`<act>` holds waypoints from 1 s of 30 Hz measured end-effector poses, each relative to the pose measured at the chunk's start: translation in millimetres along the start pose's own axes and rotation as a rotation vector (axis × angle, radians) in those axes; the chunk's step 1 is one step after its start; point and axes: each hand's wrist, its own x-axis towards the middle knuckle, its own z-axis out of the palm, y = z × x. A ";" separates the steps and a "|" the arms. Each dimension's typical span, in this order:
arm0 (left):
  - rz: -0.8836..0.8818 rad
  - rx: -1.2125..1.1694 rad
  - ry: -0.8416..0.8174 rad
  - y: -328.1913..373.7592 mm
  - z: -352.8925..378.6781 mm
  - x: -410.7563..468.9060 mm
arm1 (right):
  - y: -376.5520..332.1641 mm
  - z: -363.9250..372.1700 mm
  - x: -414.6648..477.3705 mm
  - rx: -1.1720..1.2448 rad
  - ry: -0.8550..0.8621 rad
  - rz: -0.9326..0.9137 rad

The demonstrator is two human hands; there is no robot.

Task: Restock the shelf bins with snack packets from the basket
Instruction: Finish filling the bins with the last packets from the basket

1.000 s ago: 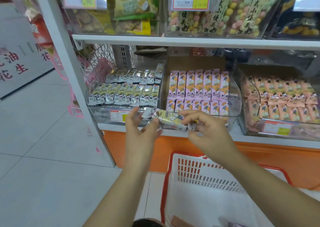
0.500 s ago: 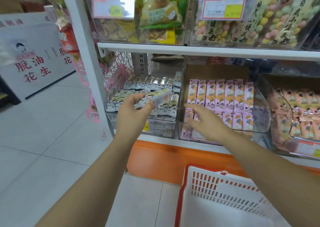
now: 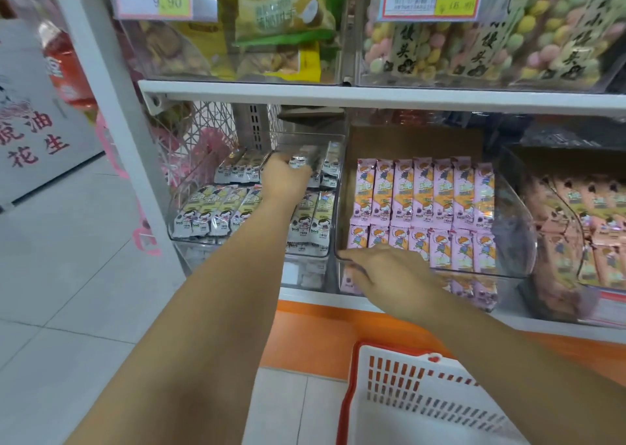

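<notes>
My left hand (image 3: 284,182) reaches deep into the clear left shelf bin (image 3: 189,238), shut on a grey-and-white snack packet (image 3: 302,160) at the back row. Two rows of the same grey packets (image 3: 210,214) lie in that bin. My right hand (image 3: 389,275) hovers at the front rim of the neighbouring clear bin (image 3: 521,261), which holds pink packets (image 3: 423,190); its fingers are spread and hold nothing. The white basket with a red rim (image 3: 406,407) stands on the floor below my right arm; its contents are out of view.
A third bin of orange-pink packets (image 3: 582,227) sits at the right. The upper shelf (image 3: 372,95) carries clear bins of bagged snacks with price tags. A white upright post (image 3: 111,112) bounds the shelf on the left, beside tiled floor (image 3: 67,275).
My left hand carried the grey packet from in front of the shelf into the back of the left bin. My right hand let go of it and sank toward the pink bin's rim.
</notes>
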 end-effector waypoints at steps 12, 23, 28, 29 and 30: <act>0.181 0.445 -0.157 3.5 5.8 1.0 | 8.4 11.2 3.4 0.025 0.058 -0.050; 0.484 0.220 -0.311 -109.5 14.7 -185.5 | 28.2 58.1 -94.3 0.299 0.430 -0.184; 0.246 0.633 -0.789 -171.1 29.9 -206.4 | 66.9 117.2 -160.4 0.338 -0.115 0.141; 0.232 0.671 -0.842 -176.8 33.9 -207.9 | 74.5 127.7 -168.5 0.348 -0.214 0.191; 0.220 0.699 -0.888 -181.8 38.3 -208.9 | 81.2 138.3 -175.1 0.360 -0.307 0.242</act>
